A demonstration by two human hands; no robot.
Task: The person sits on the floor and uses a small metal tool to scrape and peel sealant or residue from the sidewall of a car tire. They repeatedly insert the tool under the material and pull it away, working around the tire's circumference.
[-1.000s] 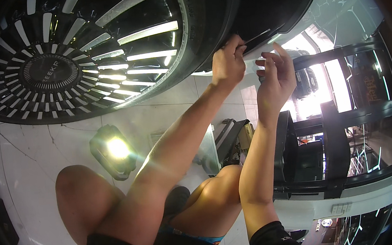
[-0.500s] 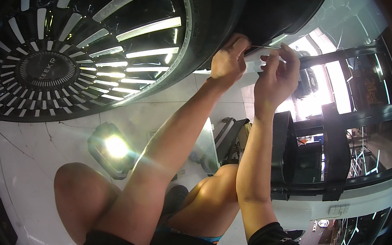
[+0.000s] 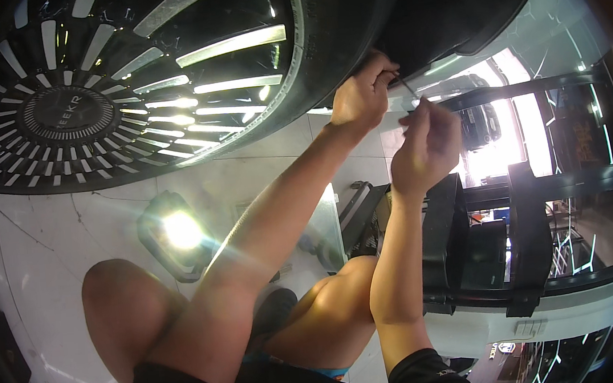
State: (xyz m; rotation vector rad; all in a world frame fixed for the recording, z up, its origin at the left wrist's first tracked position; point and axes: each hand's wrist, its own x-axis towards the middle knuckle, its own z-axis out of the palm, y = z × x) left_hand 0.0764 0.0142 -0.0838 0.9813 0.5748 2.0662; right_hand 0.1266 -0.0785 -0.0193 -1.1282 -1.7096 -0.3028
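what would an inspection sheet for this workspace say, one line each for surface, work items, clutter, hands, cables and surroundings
Surface: pale tiled floor with thin dark lines; seams or cracks, cannot tell.
Work items: thin rod, near dark trim and a spoked wheel.
Clutter: lit work lamp on the floor; dark, partly hidden item between the forearms.
Hands: left hand closed on the rod; right hand has its fingers at the other end, grip unclear.
Cables: nothing seen.
Surroundings: dark-framed structure at right, bright area beyond.
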